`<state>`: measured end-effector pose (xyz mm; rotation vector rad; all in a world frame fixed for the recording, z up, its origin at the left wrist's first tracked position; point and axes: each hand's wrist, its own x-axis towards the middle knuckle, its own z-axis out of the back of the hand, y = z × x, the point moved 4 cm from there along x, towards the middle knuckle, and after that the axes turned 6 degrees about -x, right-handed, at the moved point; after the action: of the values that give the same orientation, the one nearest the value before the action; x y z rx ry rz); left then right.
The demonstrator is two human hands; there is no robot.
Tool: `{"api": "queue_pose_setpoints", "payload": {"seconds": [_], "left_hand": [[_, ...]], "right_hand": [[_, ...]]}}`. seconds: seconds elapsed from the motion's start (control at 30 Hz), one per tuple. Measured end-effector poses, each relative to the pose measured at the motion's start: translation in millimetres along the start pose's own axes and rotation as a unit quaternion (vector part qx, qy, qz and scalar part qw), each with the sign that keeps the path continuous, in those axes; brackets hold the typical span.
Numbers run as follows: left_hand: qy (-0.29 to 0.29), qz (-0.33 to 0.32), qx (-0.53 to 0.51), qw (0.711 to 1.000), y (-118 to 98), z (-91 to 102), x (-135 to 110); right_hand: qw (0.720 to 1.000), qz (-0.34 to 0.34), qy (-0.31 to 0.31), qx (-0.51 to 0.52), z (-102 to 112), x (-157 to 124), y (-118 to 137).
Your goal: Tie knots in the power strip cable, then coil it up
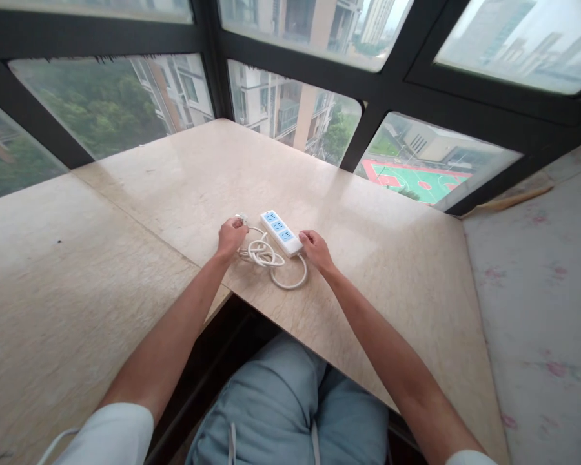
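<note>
While the power strip (281, 233) lies mid-bench (174, 187), well clear of every edge, left hand (231, 237) grips its plug (243, 219); right hand (314, 248) fingers pinch the strip's near end; coiled cord (266, 255) between.

Single head-worn camera, looking forward and steeply down from above seated person's lap. Wide lens bends frame edges. View faces corner of black-framed bay window (382, 97), city towers and sports court far below beyond glass. Beige polished marble sill (184, 174) fills middle ground at arm's reach. Both forearms run up from bottom edge toward frame centre. Pale-blue trousers (281, 400) closest to lens. No second view; nothing shared.
</note>
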<state>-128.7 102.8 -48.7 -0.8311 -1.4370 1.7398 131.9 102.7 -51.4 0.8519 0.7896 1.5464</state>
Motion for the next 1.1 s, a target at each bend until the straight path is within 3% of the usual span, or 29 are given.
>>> {"api": "queue_pose_setpoints", "payload": {"seconds": [0.1, 0.2, 0.33, 0.43, 0.53, 0.67, 0.73, 0.83, 0.97, 1.1], "left_hand": [[-0.026, -0.003, 0.012, 1.000, -13, 4.4, -7], [-0.053, -0.065, 0.022, 0.996, -36, 11.1, -31], [-0.082, -0.179, 0.081, 0.977, -64, 24.0, -96], [-0.095, -0.255, 0.062, 0.960, -72, 30.4, -160], [-0.041, -0.291, 0.049, 0.955, -67, 20.9, -220], [0.168, -0.288, 0.040, 0.942, -44, -22.5, -268], [0.258, -0.248, 0.039, 0.933, -31, -49.0, -277], [0.333, -0.214, 0.049, 0.917, -20, -86.2, -281], [0.375, -0.240, 0.048, 0.894, -23, -130.3, -279], [0.364, -0.260, 0.058, 0.892, -26, -162.9, -274]], "right_hand": [[1.000, 0.013, 0.005, -0.020, -8, -25, 6], [0.998, 0.011, -0.017, -0.062, -26, -43, 23], [0.998, 0.054, 0.025, -0.036, -50, -56, 45], [0.996, 0.059, 0.046, 0.041, -42, -61, 42], [0.992, 0.031, 0.032, 0.117, -6, -71, 18], [0.986, -0.007, -0.006, 0.169, 62, -102, -23], [0.983, -0.041, -0.054, 0.172, 98, -126, -43], [0.972, -0.092, -0.142, 0.165, 150, -171, -70], [0.944, -0.140, -0.265, 0.139, 204, -232, -97], [0.906, -0.159, -0.370, 0.128, 230, -274, -109]]}}
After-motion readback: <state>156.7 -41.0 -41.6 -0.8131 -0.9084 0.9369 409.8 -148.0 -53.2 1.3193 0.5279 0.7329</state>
